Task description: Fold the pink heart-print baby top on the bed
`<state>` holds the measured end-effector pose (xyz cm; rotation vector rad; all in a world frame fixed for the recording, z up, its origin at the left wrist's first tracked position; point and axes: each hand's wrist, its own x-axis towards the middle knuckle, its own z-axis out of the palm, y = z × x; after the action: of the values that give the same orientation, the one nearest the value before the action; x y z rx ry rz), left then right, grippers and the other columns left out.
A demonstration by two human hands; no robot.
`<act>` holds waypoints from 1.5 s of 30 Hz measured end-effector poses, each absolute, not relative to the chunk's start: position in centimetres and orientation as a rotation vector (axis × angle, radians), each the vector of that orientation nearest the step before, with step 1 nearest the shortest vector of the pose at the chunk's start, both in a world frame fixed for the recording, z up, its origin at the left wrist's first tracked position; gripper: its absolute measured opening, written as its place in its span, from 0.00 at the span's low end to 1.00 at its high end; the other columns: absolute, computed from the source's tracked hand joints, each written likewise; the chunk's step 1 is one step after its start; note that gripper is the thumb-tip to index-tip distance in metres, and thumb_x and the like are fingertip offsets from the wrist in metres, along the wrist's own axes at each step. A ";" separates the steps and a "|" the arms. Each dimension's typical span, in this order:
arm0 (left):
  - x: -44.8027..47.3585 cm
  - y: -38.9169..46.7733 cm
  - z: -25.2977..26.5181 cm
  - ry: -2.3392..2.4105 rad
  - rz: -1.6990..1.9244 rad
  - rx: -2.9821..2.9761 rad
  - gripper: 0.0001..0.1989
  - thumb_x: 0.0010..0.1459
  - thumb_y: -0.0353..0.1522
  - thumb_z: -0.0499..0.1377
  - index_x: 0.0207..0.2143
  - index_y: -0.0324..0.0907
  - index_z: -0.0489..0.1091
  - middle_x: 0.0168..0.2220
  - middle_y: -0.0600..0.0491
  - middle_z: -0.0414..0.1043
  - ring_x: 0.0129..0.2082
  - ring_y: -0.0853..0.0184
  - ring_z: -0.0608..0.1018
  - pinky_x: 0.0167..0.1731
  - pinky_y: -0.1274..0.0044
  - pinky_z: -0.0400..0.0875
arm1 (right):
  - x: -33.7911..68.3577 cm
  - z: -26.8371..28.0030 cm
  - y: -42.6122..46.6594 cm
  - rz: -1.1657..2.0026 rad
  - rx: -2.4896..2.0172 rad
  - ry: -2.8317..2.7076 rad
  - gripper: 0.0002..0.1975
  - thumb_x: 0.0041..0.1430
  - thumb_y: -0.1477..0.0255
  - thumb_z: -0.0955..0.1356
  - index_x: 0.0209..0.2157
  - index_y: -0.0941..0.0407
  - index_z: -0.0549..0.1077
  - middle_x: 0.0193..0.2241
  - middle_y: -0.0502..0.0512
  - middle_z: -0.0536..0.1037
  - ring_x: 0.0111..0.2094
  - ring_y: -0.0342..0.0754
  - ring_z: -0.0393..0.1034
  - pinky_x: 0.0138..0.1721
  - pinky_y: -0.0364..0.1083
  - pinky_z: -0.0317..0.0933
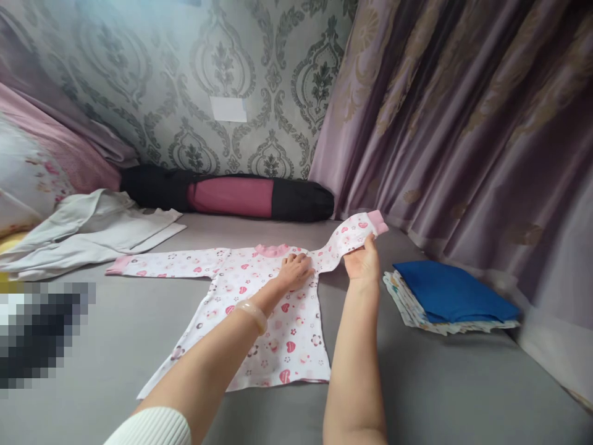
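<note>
A white long-sleeved child's shirt (273, 321) with pink hearts, flowers and pink cuffs lies spread on a grey sheet. My left hand (295, 271), with a pale bangle on its wrist, rests palm down on the upper chest near the right shoulder, fingers stretched out. The right sleeve (345, 238) is lifted off the sheet by my right hand (362, 258), its thumb on top near the cuff and its other fingers hidden underneath. On the other side, the left sleeve (171, 264) lies straight out and flat.
Folded clothes with a blue piece (454, 290) on top sit at the right. Loose pale grey clothing (97, 228) lies at the left. A long black and maroon bag (231, 196) lies along the wall, beside a purple curtain (445, 123).
</note>
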<state>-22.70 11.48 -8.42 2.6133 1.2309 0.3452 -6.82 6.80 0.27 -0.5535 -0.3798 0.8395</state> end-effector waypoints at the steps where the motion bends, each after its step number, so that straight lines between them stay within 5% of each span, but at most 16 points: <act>1: -22.5 11.5 -8.4 1.253 0.324 2.613 0.23 0.63 0.45 0.46 0.58 0.50 0.60 0.61 0.47 0.58 0.56 0.52 0.62 0.53 0.59 0.59 | -6.8 0.4 6.7 0.856 -0.538 -0.372 0.12 0.64 0.62 0.63 0.44 0.52 0.72 0.49 0.54 0.76 0.50 0.48 0.70 0.55 0.57 0.60; 18: -21.0 15.3 -5.9 1.196 0.107 2.432 0.38 0.44 0.51 0.62 0.58 0.48 0.64 0.54 0.41 0.60 0.55 0.45 0.63 0.53 0.59 0.58 | -10.7 2.2 7.4 1.079 -0.564 -0.345 0.13 0.64 0.63 0.62 0.42 0.54 0.74 0.42 0.55 0.78 0.48 0.48 0.71 0.52 0.54 0.64; 29: -25.6 14.0 -8.0 1.153 0.644 2.281 0.25 0.51 0.40 0.61 0.51 0.43 0.68 0.48 0.45 0.67 0.51 0.57 0.69 0.52 0.66 0.64 | -13.2 0.7 9.2 1.110 -0.664 -0.292 0.08 0.61 0.68 0.64 0.40 0.53 0.72 0.39 0.53 0.79 0.43 0.46 0.73 0.47 0.51 0.67; 33: -30.8 13.6 -8.6 1.355 0.831 2.036 0.18 0.55 0.37 0.57 0.47 0.39 0.70 0.45 0.45 0.71 0.41 0.62 0.74 0.46 0.68 0.68 | -14.3 -0.5 9.9 1.028 -0.825 -0.270 0.04 0.57 0.71 0.66 0.36 0.53 0.72 0.30 0.47 0.77 0.32 0.41 0.72 0.32 0.40 0.67; 37: -35.4 12.4 -8.2 1.564 0.929 1.784 0.17 0.56 0.37 0.55 0.44 0.39 0.72 0.39 0.47 0.74 0.38 0.63 0.75 0.43 0.70 0.69 | -15.4 -1.5 10.1 0.963 -1.004 -0.354 0.05 0.52 0.71 0.70 0.26 0.54 0.68 0.16 0.39 0.64 0.17 0.35 0.58 0.16 0.34 0.50; 45: -37.8 10.5 -8.0 1.437 1.157 1.383 0.19 0.52 0.39 0.57 0.44 0.38 0.71 0.39 0.46 0.76 0.41 0.61 0.77 0.41 0.71 0.71 | -17.5 -2.6 10.0 1.012 -1.189 -0.521 0.04 0.45 0.72 0.71 0.25 0.55 0.71 0.16 0.40 0.67 0.18 0.36 0.61 0.18 0.34 0.54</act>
<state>-37.82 10.45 -8.02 1.3825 1.4366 1.1566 -17.50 10.03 -2.58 -1.1888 -0.5207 1.0116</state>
